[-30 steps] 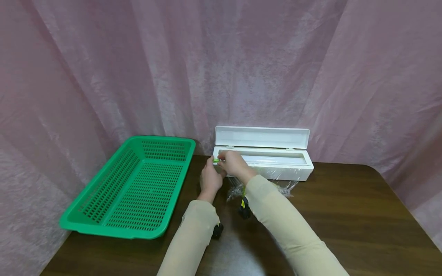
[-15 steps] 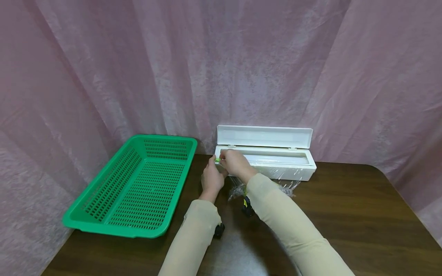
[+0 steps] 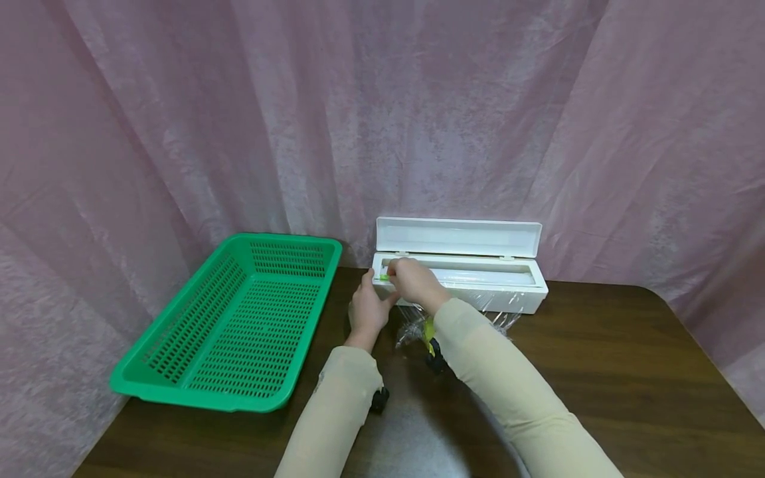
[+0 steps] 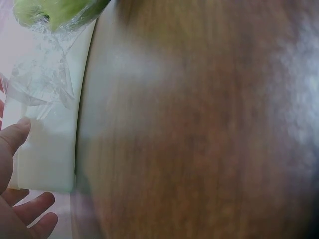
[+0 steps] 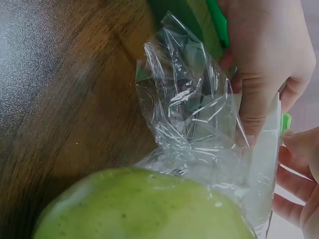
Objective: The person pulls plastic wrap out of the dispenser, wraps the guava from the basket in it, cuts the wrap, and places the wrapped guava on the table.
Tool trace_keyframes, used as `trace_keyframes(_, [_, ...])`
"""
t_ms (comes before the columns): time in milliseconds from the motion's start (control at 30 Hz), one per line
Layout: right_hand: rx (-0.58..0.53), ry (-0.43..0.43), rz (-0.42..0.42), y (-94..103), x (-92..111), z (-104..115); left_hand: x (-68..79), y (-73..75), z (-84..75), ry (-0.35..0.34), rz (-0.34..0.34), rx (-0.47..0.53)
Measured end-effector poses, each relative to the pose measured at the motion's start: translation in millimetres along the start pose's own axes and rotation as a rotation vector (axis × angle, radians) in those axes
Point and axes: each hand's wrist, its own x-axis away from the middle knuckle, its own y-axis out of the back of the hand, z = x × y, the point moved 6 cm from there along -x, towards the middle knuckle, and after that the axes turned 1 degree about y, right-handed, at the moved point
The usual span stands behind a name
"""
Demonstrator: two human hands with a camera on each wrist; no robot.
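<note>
A white cling film dispenser [image 3: 514, 300] stands with its lid raised, a roll of film [image 3: 478, 276] inside. My left hand [image 3: 367, 309] grips its left end, thumb [image 4: 16, 133] on the front wall. Near that end, my right hand [image 3: 414, 282] pinches a small green slide cutter [image 5: 285, 122] on the front edge, as the right wrist view shows from the side. Clear film [image 5: 179, 99] hangs crumpled down the front. Against the film lies a speckled green fruit [image 5: 144, 206], mostly hidden by the right forearm in the head view.
A green slotted basket [image 3: 251, 338] sits to the left on the brown wooden table [image 3: 621, 372]. Behind the table hangs a pink curtain [image 3: 454, 119], close to the raised lid.
My right hand has slid a little to the right along the dispenser's front edge with the slide cutter. The left hand keeps its place at the left end.
</note>
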Motion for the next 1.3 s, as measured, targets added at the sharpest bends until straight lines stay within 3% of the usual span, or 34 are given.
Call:
trace_keyframes(600, [0.012, 0.050, -0.054, -0.6, 0.4, 2.4, -1.2, -1.5, 0.5, -0.032, 0.019, 0.013])
trace_keyframes(967, [0.011, 0.041, -0.059, -0.4, 0.0, -1.9, -4.4, 0.7, -1.7, -0.071, 0.027, -0.073])
trace_keyframes(1300, [0.014, 0.033, -0.056, 0.6, 3.8, -2.6, -2.4, 2.0, -3.2, -0.083, 0.030, -0.086])
